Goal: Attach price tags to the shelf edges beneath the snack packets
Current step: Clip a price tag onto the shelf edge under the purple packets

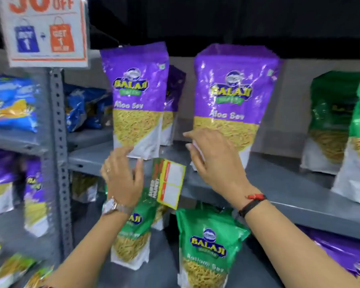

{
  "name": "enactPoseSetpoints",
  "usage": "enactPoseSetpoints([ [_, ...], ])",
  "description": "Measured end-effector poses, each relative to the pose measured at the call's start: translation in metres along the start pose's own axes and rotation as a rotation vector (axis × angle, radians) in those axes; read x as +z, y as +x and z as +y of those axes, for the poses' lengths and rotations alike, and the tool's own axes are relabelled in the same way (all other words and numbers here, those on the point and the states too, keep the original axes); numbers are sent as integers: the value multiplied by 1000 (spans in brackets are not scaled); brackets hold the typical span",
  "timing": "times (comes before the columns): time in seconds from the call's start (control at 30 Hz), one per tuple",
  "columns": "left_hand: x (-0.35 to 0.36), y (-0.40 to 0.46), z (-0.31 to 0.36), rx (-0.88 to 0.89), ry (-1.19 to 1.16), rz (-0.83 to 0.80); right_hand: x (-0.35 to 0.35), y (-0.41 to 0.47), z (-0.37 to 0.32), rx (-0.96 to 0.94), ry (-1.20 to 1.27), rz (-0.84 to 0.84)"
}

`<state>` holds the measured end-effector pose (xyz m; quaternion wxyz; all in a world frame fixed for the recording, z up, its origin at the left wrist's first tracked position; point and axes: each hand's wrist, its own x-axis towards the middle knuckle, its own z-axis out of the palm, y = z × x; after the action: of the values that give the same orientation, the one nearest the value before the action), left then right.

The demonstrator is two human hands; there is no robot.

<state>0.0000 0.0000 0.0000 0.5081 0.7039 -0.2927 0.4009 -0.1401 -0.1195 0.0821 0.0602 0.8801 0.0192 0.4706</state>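
A yellow, red and green price tag [169, 183] with two blank white boxes hangs tilted from the front edge of the grey shelf [283, 183]. It sits below and between two purple Aloo Sev packets, one on the left [136, 98] and one on the right [231, 96]. My left hand [121, 177], wearing a watch, is just left of the tag with fingers apart and the thumb close to the tag's edge. My right hand [213, 161] hovers over the shelf, fingers spread at the base of the right purple packet. Whether it touches that packet is unclear.
Green Ratlami Sev packets [208, 246] stand on the shelf below, and more green packets [330, 121] at the right. A perforated grey upright [59, 142] splits the shelving; blue packets [10, 102] lie left of it. A "Buy 1 Get 1" sign [45, 32] hangs top left.
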Motion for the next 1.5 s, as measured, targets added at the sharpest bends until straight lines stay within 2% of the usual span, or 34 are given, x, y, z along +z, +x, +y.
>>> enactPoseSetpoints([
  [0.07, -5, -17, -20, -111, -49, 56, 18, 6, -13, -29, 37, -99],
  [0.1, -5, -28, -30, -103, -50, 56, 26, 8, -19, -38, 54, -172],
  [0.2, -3, -47, -37, -84, -139, -53, 42, 15, -28, 5, 25, -409],
  [0.27, 3, -51, -33, -79, -198, -72, 47, 19, -28, 38, 47, -466],
  [0.47, 17, -54, -24, -125, -352, -92, 54, 25, -28, 124, 171, -501],
  [0.63, 16, -53, -28, -102, -406, -89, 53, 11, -33, 224, 275, -453],
  [0.73, 4, -40, -23, 18, -343, -128, 46, -4, -33, 270, 337, -393],
  [0.83, -4, -21, -19, 129, -223, -228, 41, -16, -34, 248, 210, -398],
  [0.97, -3, -5, -18, 186, -111, -362, 44, -23, -39, 191, 94, -327],
  [1.23, 0, -3, -18, 124, -132, -356, 61, -28, -37, 389, 236, -189],
  [1.5, 3, -3, -17, 105, -137, -354, 64, -27, -36, 425, 325, -133],
])
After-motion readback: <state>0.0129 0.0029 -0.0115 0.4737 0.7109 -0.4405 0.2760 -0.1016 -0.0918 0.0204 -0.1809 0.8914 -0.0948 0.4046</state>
